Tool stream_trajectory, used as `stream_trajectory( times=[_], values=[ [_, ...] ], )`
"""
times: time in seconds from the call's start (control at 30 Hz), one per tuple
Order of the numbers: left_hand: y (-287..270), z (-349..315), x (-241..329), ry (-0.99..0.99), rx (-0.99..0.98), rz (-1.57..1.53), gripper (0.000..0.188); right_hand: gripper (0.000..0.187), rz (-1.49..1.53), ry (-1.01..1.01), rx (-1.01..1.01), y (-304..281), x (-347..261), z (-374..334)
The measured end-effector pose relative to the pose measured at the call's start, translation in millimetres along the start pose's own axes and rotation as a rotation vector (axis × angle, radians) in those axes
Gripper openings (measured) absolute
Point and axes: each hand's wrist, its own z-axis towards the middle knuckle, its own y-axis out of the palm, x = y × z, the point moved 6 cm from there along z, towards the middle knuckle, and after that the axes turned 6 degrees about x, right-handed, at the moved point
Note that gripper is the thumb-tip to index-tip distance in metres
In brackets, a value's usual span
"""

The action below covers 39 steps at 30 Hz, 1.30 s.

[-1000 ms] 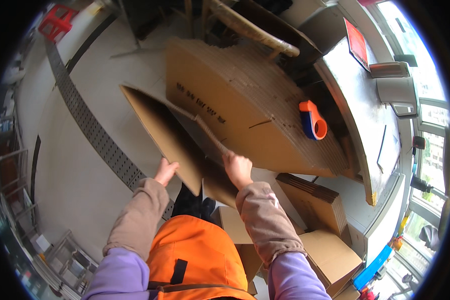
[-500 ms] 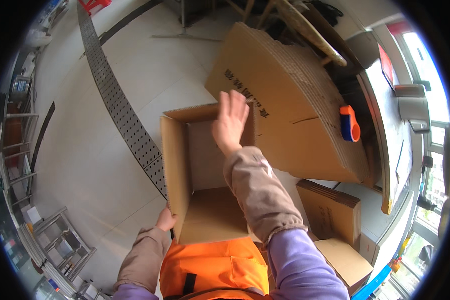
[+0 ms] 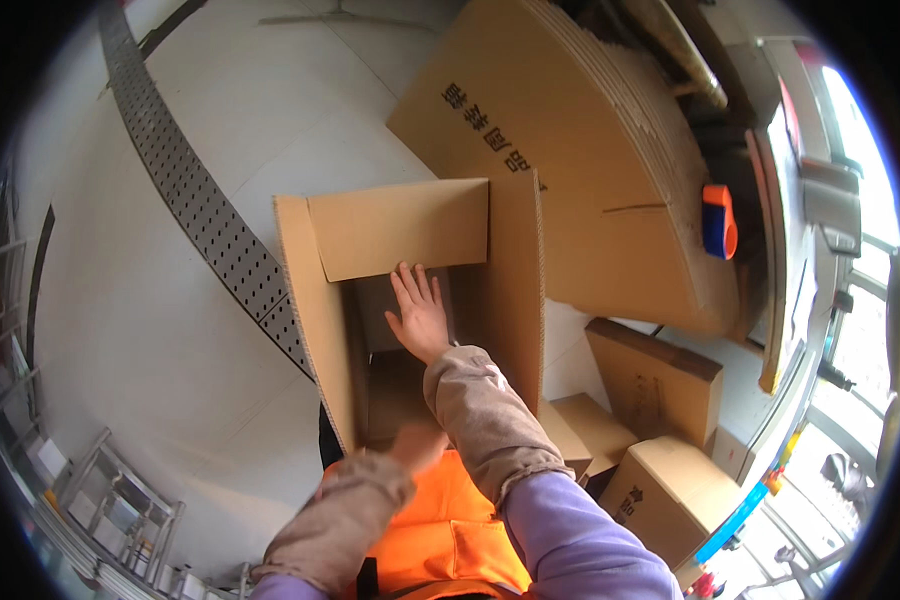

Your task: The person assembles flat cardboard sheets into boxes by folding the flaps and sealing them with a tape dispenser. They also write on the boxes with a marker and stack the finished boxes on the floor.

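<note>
An open brown cardboard box [image 3: 325, 290] stands in front of my body, its left and right flaps upright. Its far flap [image 3: 400, 228] leans inward over the opening. My right hand [image 3: 420, 320] reaches over the box with fingers spread, the fingertips at the lower edge of that flap. It grips nothing. Smeared by motion, my left hand [image 3: 417, 447] is at the near side of the box, close to my right forearm. Its fingers cannot be made out. Part of the box's inside is hidden by my arms.
A thick stack of flat cardboard [image 3: 570, 220] leans at the far right, beside an orange and blue tape dispenser [image 3: 718, 222]. Smaller cartons [image 3: 685, 485] stand to the near right. A perforated metal strip [image 3: 185, 180] crosses the floor at left, and a metal ladder-like frame [image 3: 120, 505] lies near left.
The far flap now slants inward over the box. My right hand has come down and nearer, from the far right corner to that flap. My left hand has moved right from the box's left side.
</note>
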Motion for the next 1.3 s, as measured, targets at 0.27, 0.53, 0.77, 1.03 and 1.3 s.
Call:
stream_trajectory(
  times=[0.27, 0.53, 0.77, 1.03, 1.3],
  values=[
    [-90.3, 58.0, 3.9, 0.067, 0.114, 0.694, 0.037, 0.06, 0.007, -0.034, 0.173, 46.8, 22.5, -0.6],
    [-146.5, 4.6, -23.2, -0.34, 0.797, -0.54, 0.075, 0.061, 0.279, 0.059, 0.182, -0.5, 15.8, 13.1],
    [-146.1, 121.8, -2.4, 0.0, 0.417, 0.853, 0.088, 0.061, 0.035, 0.543, 0.639, -192.5, 39.0, -79.5],
    [-277.0, 236.9, 13.4, 0.225, 0.471, 0.565, 0.08, 0.059, 0.331, 0.504, 0.292, -77.1, -38.7, -91.1],
    [-249.9, 253.6, 25.2, 0.119, 0.327, 0.644, 0.074, 0.062, 0.257, 0.413, 0.095, -39.6, -2.7, -92.5]
  ],
)
